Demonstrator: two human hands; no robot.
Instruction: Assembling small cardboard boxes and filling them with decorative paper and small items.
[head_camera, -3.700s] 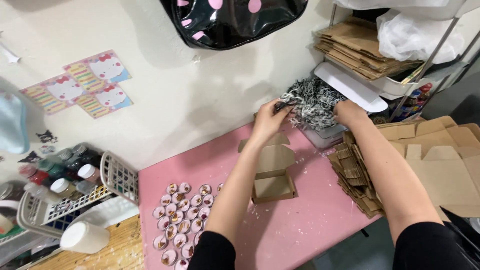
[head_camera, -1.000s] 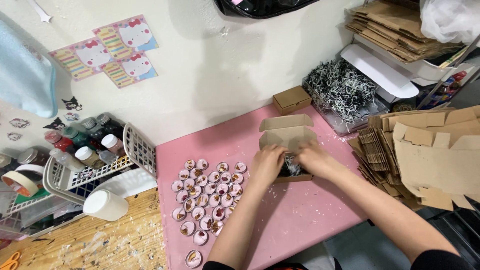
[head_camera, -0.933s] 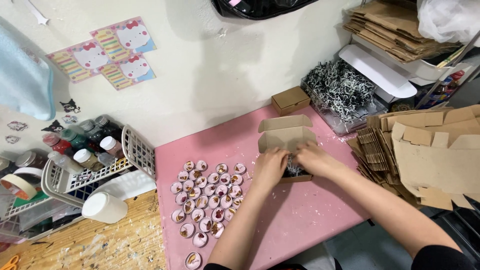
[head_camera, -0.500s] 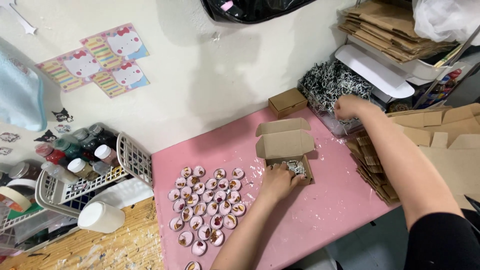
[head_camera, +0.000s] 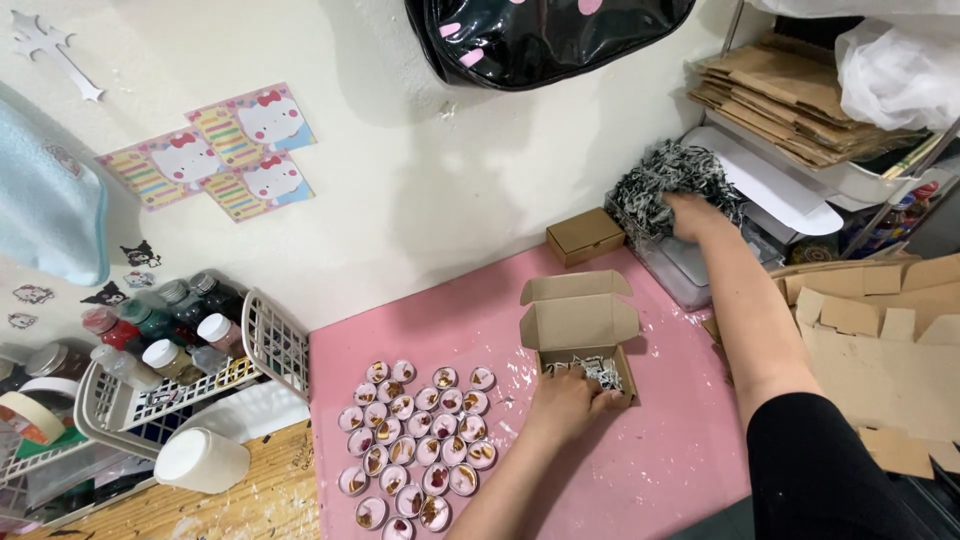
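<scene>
**A:** From the head camera, where is the box, and which way does it point?

**B:** The small open cardboard box sits on the pink mat, near its middle. Taking that box as my landmark: its long axis runs roughly left to right across the mat, its mouth faces up, and its lid flaps stand up on the far side, toward the wall. Black-and-white shredded paper lies inside it.

**A:** And your hands?

**B:** My left hand rests at the box's near edge, fingers curled loosely against the front wall and touching the shred there. I cannot tell whether it pinches any strands. My right hand is well beyond the box, up and to its right, sunk into the pile of shredded paper in a clear bin. Its fingers are buried, so I cannot tell how far they are closed or whether they grip anything.

**A:** What else is around the box?

**B:** Just left of it lie rows of small round cases with bits inside; what the bits are is too small to make out. Behind it, against the wall, sits 1 closed small brown box. To its right are flat cardboard blanks, partly covered by my right arm. Far left is a white basket of bottles, cut off at the frame edge.
</scene>
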